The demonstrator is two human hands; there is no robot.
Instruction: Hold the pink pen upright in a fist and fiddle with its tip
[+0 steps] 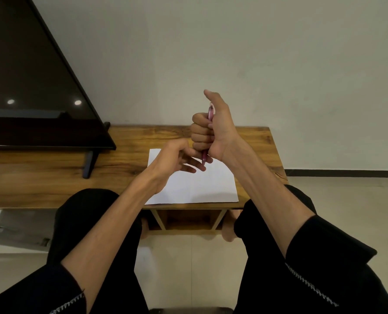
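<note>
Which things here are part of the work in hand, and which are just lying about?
In use: pink pen, gripped upright in the right hand; left hand at its lower tip; white paper beneath.
Lying about: television, wooden table.
</note>
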